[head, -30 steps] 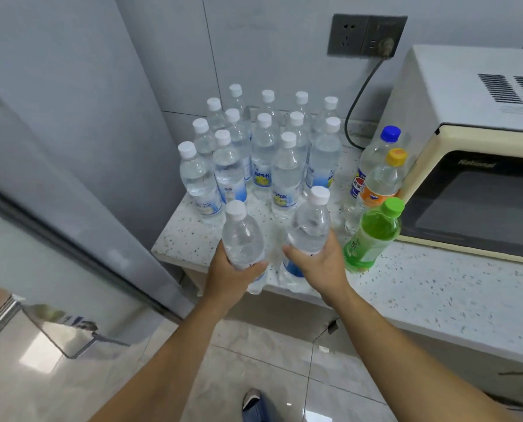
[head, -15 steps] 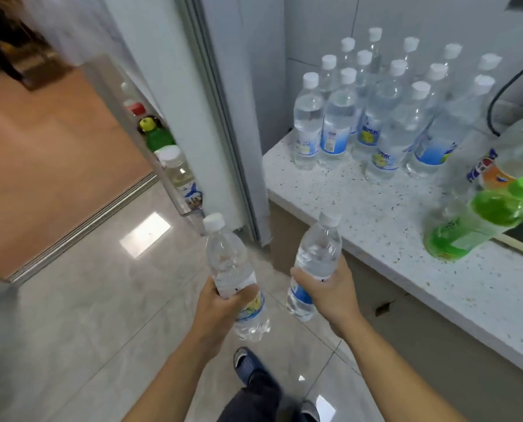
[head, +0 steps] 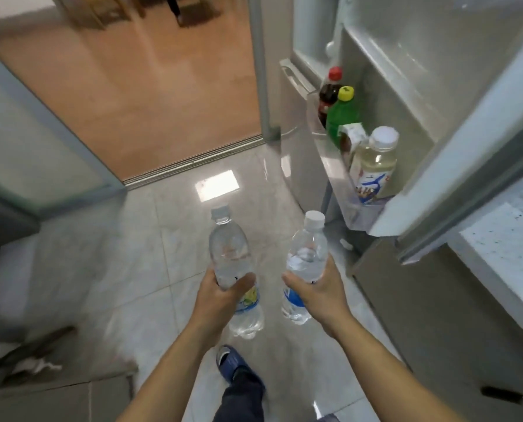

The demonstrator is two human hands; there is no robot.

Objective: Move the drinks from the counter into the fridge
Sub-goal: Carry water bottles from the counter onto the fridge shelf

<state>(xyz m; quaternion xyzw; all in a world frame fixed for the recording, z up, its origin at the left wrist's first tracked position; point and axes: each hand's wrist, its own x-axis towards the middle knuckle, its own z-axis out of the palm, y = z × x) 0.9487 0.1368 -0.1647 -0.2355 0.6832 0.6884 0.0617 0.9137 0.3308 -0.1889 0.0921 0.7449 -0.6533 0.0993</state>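
Open grey fridge door (head: 455, 166) stands right of both hands. Its clear plastic door shelf (head: 330, 159) holds four bottles in a row: red-capped dark cola (head: 327, 92), yellow-capped green (head: 342, 117), a small one (blurred) (head: 350, 137), white-capped pale tea (head: 376, 166). Pale tiled floor (head: 163, 254) ahead lies open.

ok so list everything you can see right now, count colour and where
water bottles: 2, clear with white caps, one in each hand, above the floor
cola bottle: 1, dark with red cap, far end of fridge door shelf
green bottle: 1, green with yellow cap, beside the cola
pale drink bottle: 1, yellowish with white cap, near end of shelf
fridge door shelf: 1, pale grey, on the open door at right
counter: 1, white speckled, right edge
floor: grey tile near, orange beyond the threshold
shoe: 1, blue, bottom centre
left hand: 1, grips one water bottle
right hand: 1, grips the other
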